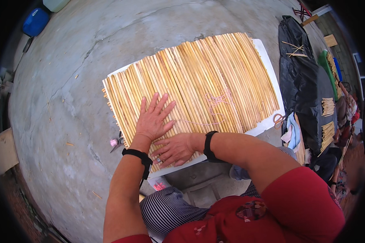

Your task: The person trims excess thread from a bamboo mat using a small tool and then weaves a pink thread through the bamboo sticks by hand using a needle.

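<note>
A mat of pale yellow reed sticks, laid side by side, covers most of a white board in front of me. My left hand lies flat on the sticks near the mat's left end, fingers spread. Just below it, my right hand rests on the near ends of the sticks, its fingers stretched out toward the left; it wears a ring. Neither hand grips anything that I can see. Loose pink string lies tangled on the middle of the mat, and one strand runs toward my hands.
Brown-handled scissors are at the board's right edge. Left of the mat lie a pink ball of string and dark scissors. Black sheeting, stick bundles and other people are at right. A blue container stands far left.
</note>
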Demonstrator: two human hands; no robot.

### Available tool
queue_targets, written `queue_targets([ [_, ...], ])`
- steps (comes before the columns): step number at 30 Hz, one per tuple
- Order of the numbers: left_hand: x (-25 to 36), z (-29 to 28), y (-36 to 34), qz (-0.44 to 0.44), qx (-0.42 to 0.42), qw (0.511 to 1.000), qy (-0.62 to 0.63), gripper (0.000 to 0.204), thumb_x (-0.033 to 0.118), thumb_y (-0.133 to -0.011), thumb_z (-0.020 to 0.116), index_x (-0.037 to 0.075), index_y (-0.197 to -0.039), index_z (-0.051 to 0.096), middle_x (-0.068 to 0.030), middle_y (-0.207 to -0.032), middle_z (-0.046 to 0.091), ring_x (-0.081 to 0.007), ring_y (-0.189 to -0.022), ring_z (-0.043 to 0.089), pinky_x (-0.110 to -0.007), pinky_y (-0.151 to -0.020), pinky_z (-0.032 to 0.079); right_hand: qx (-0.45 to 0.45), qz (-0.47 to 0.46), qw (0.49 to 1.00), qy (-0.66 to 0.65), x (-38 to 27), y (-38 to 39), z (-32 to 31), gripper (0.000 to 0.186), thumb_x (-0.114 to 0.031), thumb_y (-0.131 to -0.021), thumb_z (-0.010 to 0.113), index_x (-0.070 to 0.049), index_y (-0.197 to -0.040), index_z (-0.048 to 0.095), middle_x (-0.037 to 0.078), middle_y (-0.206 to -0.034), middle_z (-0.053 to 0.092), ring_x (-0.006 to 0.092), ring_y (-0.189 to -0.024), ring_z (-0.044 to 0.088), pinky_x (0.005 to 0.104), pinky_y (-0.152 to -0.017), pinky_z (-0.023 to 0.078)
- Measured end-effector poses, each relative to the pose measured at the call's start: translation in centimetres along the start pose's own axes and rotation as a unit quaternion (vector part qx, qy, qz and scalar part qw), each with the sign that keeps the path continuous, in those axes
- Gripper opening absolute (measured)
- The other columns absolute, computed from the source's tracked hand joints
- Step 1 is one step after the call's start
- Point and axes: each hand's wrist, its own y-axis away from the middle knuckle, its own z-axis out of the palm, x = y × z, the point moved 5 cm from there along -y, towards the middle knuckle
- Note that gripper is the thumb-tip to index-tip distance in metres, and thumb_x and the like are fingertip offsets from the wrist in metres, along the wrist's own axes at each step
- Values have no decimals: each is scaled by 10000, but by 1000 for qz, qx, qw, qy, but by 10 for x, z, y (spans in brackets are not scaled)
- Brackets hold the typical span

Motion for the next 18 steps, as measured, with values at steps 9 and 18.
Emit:
queue_targets([
  [9, -1, 0, -1, 1, 9, 1000, 4, 694, 567, -898, 543, 314, -1522, 375, -24, -1634, 242, -279, -1514, 174, -562, -1210, 64, 18, -6, 1000, 1, 0, 1, 0, 482, -441, -891, 586, -209, -1313, 608, 43, -1459, 501, 279, -1447, 323, 568, -1190, 188],
  [18, 1, 2, -1, 0, 11, 1000, 4, 691, 556, -894, 552, 318, -1519, 379, -22, -1633, 243, -278, -1513, 181, -558, -1210, 68, 29, -10, 1000, -1, 0, 2, 0, 485, -434, -894, 578, -216, -1326, 606, 41, -1426, 532, 279, -1433, 343, 576, -1188, 192],
])
